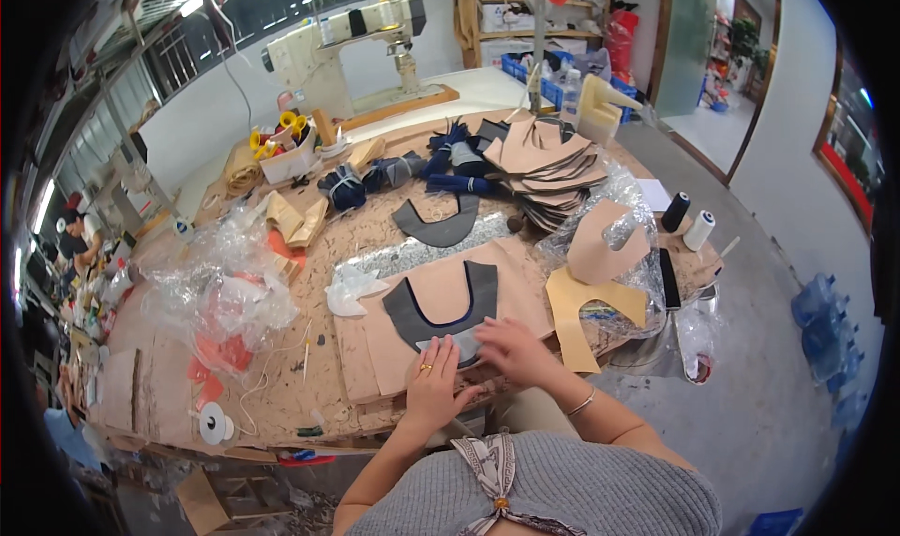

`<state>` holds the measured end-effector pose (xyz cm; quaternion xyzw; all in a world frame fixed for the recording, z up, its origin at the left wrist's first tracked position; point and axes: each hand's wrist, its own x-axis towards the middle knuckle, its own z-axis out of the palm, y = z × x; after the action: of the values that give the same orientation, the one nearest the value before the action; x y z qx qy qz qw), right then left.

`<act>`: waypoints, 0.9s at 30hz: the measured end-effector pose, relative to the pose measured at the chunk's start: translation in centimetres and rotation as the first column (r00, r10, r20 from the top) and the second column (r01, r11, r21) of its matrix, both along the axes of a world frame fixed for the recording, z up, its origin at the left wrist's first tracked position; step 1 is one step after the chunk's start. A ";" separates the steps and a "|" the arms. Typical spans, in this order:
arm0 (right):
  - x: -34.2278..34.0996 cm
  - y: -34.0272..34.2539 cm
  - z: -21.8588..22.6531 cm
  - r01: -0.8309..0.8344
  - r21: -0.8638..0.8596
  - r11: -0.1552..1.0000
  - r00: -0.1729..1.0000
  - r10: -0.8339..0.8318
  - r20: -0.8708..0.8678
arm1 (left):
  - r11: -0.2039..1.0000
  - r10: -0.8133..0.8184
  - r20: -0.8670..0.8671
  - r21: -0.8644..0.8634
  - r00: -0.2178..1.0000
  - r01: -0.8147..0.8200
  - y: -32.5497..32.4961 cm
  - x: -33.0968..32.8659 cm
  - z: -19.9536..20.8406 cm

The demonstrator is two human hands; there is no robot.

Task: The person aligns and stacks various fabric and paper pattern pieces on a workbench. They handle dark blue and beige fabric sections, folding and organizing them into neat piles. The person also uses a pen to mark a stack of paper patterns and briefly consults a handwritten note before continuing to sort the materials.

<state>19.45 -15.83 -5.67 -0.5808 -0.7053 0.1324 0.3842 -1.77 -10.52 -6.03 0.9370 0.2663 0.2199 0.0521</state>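
Observation:
A dark grey U-shaped piece point(401, 311) with a dark blue inner edge lies on stacked tan sheets point(389, 367) in front of me. Across its curved bottom runs a light grey strip point(463, 345). My left hand point(433, 386), with a ring on one finger, rests flat on the strip's left part, fingers stretched out and thumb apart. At the strip's right end, my right hand point(514, 350) has its fingers bent and drawn together on the edge; the fingertips are partly hidden. A second dark grey U-shaped piece point(439, 228) lies farther back on the table.
Clear plastic wrap point(220, 297) covers the table's left. Tan cut pieces point(544, 166) are heaped at the back right, near a yellow piece point(572, 316). A black thread cone point(675, 212) and a white cone point(699, 230) stand right. Behind is a sewing machine point(319, 67).

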 end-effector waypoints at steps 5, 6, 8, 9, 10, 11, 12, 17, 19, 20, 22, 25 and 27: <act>5.6 0.1 3.2 0.606 0.318 0.729 0.704 -0.678 0.214 | 0.999 0.015 0.137 -0.047 0.990 -0.009 -0.3 0.1 -0.2; 6.4 -0.3 3.2 0.668 0.323 0.670 0.590 -0.742 0.320 | 0.999 0.019 0.141 -0.041 0.990 -0.013 -0.4 0.0 -0.1; 9.8 -0.3 0.2 0.621 0.122 0.774 0.728 -0.627 0.278 | 0.999 0.028 0.166 -0.021 0.986 -0.025 -0.6 -0.1 0.3; 11.2 0.0 -1.0 0.573 0.009 0.819 0.794 -0.558 0.240 | 0.999 0.032 0.174 -0.028 0.984 -0.028 -0.5 0.0 0.3; 11.4 -0.2 0.3 0.576 -0.028 0.817 0.817 -0.573 0.070 | 0.999 0.038 0.187 -0.033 0.982 -0.032 -0.6 -0.2 0.3; 11.9 -0.4 2.0 0.570 -0.066 0.819 0.813 -0.574 -0.103 | 0.999 0.045 0.200 -0.038 0.979 -0.038 -0.7 -0.3 0.3; 12.3 -0.5 3.8 0.557 -0.102 0.824 0.781 -0.562 -0.272 | 0.999 0.023 0.207 -0.033 0.978 -0.016 -0.7 -0.3 0.2; 13.7 -0.9 10.4 0.497 0.230 0.837 0.248 0.117 -0.962 | 0.973 -0.214 0.393 0.007 0.894 0.230 -0.5 -0.1 -0.7; 12.1 0.3 9.8 0.353 0.134 0.926 -0.048 0.161 -0.986 | 0.836 -0.286 0.454 -0.312 0.844 0.451 -1.7 1.0 -0.1; 10.5 1.0 9.4 0.260 0.098 0.961 -0.197 0.152 -0.969 | 0.711 -0.304 0.496 -0.450 0.814 0.540 -2.5 2.0 0.3; 3.9 1.4 9.4 0.209 0.187 0.960 -0.052 0.202 -0.978 | 0.407 -0.127 0.663 -0.643 0.738 0.649 -3.2 5.4 0.9; -2.3 -0.1 7.2 0.186 0.163 0.969 0.076 0.151 -0.986 | -0.093 0.225 0.769 -0.595 0.599 0.799 -3.0 7.7 2.5; -3.9 -1.7 5.6 0.091 0.161 0.983 0.299 0.127 -0.946 | -0.200 0.582 0.656 -0.458 0.481 0.866 -2.8 8.3 3.7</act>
<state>15.55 -17.56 -0.03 -0.3432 -0.3560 0.3891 0.7772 6.53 -13.34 -2.33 0.2879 0.0894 0.3299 0.8946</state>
